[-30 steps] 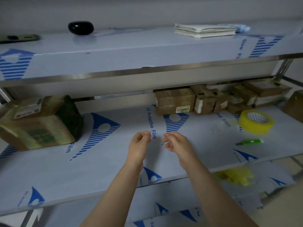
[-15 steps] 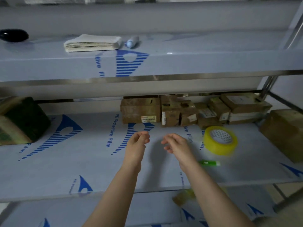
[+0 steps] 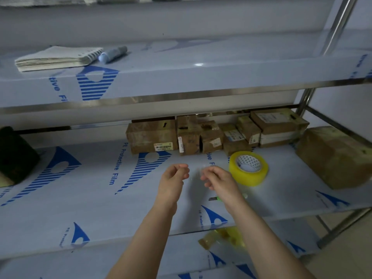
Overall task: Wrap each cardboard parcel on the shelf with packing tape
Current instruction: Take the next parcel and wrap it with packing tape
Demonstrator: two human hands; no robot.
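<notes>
Yellow tape is in neither hand: the left hand (image 3: 173,178) and right hand (image 3: 218,181) hover close together, fingers curled. Whether they pinch a clear scrap between them I cannot tell. The tape roll (image 3: 248,168) lies just right of them, and a green tool (image 3: 217,198) sits mostly hidden under the right wrist. Cardboard parcels (image 3: 153,137) line the shelf (image 3: 100,198) beyond. It is probably best to free the roll's end first, then draw one parcel forward.
</notes>
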